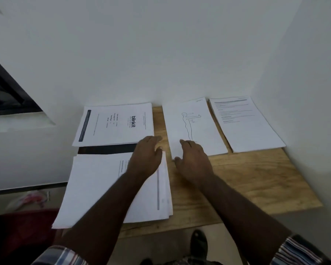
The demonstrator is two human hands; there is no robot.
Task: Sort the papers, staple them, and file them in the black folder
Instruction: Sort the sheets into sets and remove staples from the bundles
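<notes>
At the centre of the frame, both hands reach over a wooden table (256, 178) set against a white wall. The left hand (145, 157) lies palm down on the upper right corner of the large near stack of papers (96, 188), which fills the lower left of the table; its fingers are stretched forward and only lightly bent, gripping nothing that shows. The right hand (193, 161) rests just right of it, fingers spread and relaxed, fingertips touching the lower edge of the sheet with a drawn body outline (189, 127), thumb near the sheet's lower left corner. Above the near stack, in the upper left of the table, lies a pile topped by a page printed "blinkit" (113, 125). A dark strip (107, 149) shows between those two piles; whether it is the black folder cannot be told. At the upper right lies a third pile of text pages (245, 123). A black shoe (199, 245) shows at the bottom edge.
</notes>
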